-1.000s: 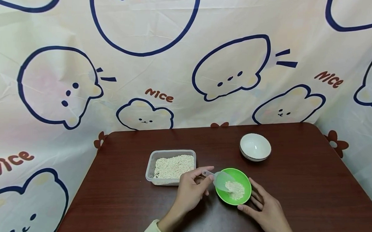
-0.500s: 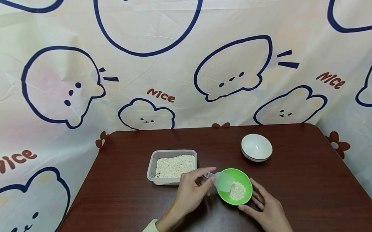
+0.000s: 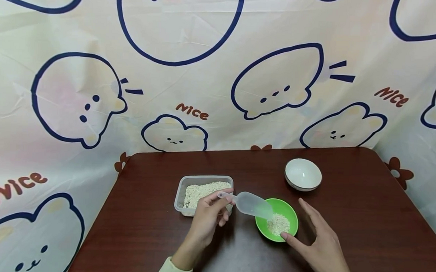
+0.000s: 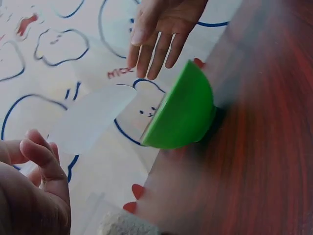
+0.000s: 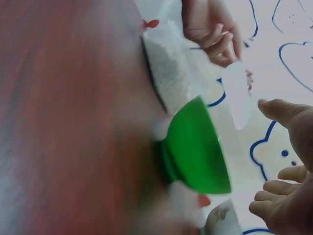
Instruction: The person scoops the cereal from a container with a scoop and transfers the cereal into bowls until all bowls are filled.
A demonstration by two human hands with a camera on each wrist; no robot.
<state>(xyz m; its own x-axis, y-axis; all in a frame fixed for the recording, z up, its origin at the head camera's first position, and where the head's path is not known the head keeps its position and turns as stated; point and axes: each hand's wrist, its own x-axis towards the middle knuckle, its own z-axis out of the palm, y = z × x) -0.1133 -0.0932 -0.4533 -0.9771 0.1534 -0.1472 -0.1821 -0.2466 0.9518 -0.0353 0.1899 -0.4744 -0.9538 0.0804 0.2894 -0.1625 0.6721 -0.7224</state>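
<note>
White bowl (image 3: 303, 174) on brown table (image 3: 363, 221); cartoon backdrop (image 3: 97, 67) behind

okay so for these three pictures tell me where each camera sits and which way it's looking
Head: sits above, looks forward and down at the table; shows the left hand holding the scoop, and the right hand by the green bowl.
Left wrist: sits low by the left hand, looks across the table at the green bowl; right hand beyond.
Right wrist: sits low by the right hand, looks at the green bowl; left hand beyond.
Shared: all show the green bowl, the scoop and both hands.
</note>
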